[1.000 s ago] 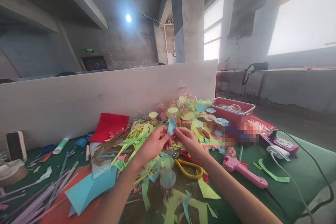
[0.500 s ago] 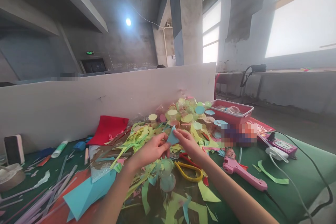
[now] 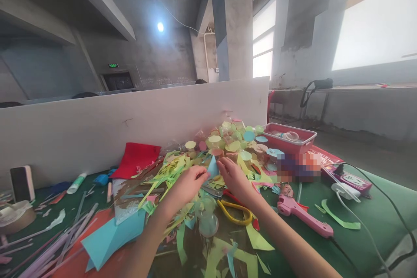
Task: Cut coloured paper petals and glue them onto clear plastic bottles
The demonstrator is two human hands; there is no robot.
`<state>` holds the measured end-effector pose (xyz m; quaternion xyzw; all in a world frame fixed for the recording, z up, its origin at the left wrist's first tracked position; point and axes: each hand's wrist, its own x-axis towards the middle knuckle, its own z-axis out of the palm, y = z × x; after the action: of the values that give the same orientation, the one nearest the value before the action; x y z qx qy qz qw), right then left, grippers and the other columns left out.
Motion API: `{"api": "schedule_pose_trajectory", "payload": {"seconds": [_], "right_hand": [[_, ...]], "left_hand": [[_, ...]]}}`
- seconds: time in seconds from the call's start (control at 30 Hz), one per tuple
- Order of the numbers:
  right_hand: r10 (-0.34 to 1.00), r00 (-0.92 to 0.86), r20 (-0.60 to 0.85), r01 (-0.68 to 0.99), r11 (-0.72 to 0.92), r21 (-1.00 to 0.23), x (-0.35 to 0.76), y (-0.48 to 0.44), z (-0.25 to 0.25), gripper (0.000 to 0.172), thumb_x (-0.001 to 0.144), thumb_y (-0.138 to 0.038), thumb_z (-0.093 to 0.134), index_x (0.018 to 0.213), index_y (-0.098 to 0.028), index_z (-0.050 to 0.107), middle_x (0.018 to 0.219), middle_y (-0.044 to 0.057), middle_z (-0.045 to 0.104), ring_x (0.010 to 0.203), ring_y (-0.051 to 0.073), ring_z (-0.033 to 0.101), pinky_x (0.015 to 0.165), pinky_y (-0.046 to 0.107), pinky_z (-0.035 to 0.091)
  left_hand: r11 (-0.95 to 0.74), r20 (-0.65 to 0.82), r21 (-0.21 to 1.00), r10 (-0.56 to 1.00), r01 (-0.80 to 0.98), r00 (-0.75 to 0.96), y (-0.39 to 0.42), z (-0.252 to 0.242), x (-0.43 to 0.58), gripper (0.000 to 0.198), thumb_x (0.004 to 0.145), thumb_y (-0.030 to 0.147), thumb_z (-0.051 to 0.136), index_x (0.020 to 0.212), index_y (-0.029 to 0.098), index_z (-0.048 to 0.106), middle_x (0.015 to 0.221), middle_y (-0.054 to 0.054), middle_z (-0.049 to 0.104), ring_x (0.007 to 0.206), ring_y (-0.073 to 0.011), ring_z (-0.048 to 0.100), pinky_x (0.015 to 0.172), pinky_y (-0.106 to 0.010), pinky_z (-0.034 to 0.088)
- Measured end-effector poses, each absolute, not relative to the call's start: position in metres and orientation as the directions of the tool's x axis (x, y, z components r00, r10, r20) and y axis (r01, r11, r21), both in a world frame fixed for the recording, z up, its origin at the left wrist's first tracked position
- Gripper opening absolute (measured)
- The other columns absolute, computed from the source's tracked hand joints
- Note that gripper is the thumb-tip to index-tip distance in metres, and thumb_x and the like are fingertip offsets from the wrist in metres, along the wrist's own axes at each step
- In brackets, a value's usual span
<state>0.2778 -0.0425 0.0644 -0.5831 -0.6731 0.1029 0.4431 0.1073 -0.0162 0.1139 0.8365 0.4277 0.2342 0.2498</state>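
Note:
A small folded piece of light-blue paper (image 3: 213, 167) stands up between my two hands, its pointed tip upward. My left hand (image 3: 193, 182) pinches its lower left edge with the fingers closed. On its right edge, my right hand (image 3: 233, 174) grips with thumb and fingers. Just below the hands lie scissors (image 3: 234, 215) with yellow handles. Under my left hand sit small clear plastic cups (image 3: 207, 223). Heaped beyond the hands are several cups topped with coloured paper discs (image 3: 215, 139), beside yellow-green paper strips (image 3: 172, 169).
A pink glue gun (image 3: 304, 217) lies at the right near a white power adapter (image 3: 345, 190) and cables. Behind it stands a red basket (image 3: 291, 143). A white board (image 3: 130, 126) closes off the back. Left are a phone (image 3: 22, 183), tape roll (image 3: 18, 217) and blue paper (image 3: 114, 239).
My fingers have shifted on the blue paper, and my left hand has turned slightly, its fingers now more tucked in. The whole view has moved a little.

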Motion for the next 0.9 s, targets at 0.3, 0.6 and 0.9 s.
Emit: {"api": "schedule_pose_trajectory", "payload": {"seconds": [0.3,0.6,0.9], "right_hand": [[0.983,0.069,0.170,0.986,-0.041,-0.162,0.270,-0.063,0.070,0.021,0.088,-0.020,0.052,0.090,-0.010,0.070,0.087,0.018,0.070,0.078,0.030,0.069,0.060,0.031,0.045],[0.997,-0.059,-0.049,0.995,0.055,-0.079,0.270,-0.071,0.068,0.026,0.080,-0.032,0.066,0.096,-0.013,0.073,0.098,0.017,0.072,0.088,0.033,0.069,0.066,0.035,0.051],[0.993,-0.082,-0.087,0.992,0.074,-0.099,0.271,-0.070,0.064,0.031,0.080,-0.018,0.064,0.108,-0.007,0.068,0.108,0.022,0.068,0.099,0.032,0.066,0.075,0.035,0.052]], "left_hand": [[-0.422,0.271,0.654,0.905,0.628,0.327,0.009,0.119,0.080,0.020,0.083,0.040,0.041,0.072,0.024,0.043,0.057,0.007,0.041,0.053,-0.0137,0.041,0.054,-0.025,0.030],[-0.438,0.337,0.673,0.899,0.596,0.279,0.003,0.128,0.077,0.022,0.078,0.043,0.047,0.070,0.023,0.049,0.060,0.005,0.051,0.053,-0.0148,0.051,0.053,-0.025,0.036],[-0.457,0.397,0.672,0.886,0.582,0.238,-0.009,0.107,0.072,0.027,0.079,0.046,0.049,0.064,0.023,0.048,0.059,0.002,0.061,0.061,-0.0176,0.059,0.062,-0.027,0.043]]}}
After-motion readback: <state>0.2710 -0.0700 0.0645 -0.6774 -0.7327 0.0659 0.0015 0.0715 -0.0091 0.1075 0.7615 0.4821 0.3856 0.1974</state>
